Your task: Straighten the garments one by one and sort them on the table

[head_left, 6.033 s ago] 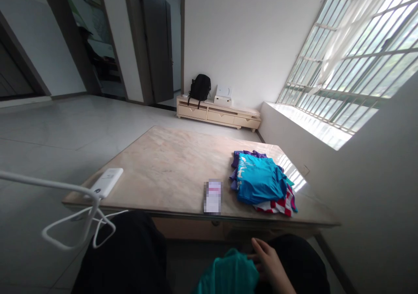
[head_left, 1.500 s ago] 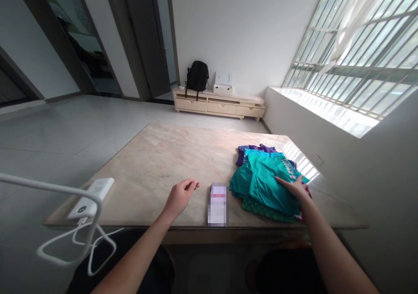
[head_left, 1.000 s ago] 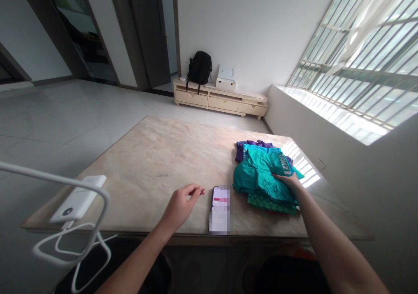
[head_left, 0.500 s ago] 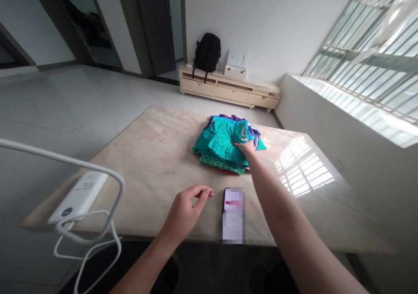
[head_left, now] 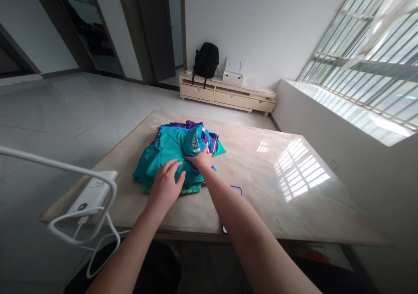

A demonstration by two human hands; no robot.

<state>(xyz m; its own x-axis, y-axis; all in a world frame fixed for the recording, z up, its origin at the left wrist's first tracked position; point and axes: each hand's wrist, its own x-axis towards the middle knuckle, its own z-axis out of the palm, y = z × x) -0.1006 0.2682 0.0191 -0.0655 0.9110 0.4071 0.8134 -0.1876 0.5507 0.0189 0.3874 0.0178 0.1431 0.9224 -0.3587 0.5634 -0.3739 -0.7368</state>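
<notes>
A pile of clothes lies on the stone-topped table, with a teal shirt (head_left: 163, 148) uppermost and purple, navy and patterned green cloth showing at its edges. My right hand (head_left: 200, 158) grips a bunched part of the teal shirt that bears white lettering, at the pile's right side. Over the pile's near edge is my left hand (head_left: 168, 181), fingers spread and the thumb apart; whether it touches the cloth is hard to tell. A phone (head_left: 237, 191) rests on the table, mostly hidden behind my right forearm.
At the table's (head_left: 261, 168) left edge is a white power bank (head_left: 93, 194) with a white cable (head_left: 112, 198) looping in front. Beyond stand a low cabinet (head_left: 228, 97), a black backpack (head_left: 207, 60) and a white box (head_left: 233, 76). A barred window (head_left: 369, 59) is at the right.
The clothes pile has slid left across the table with my right hand gripping it. My left hand has moved forward and left to the pile, and its fingers have spread.
</notes>
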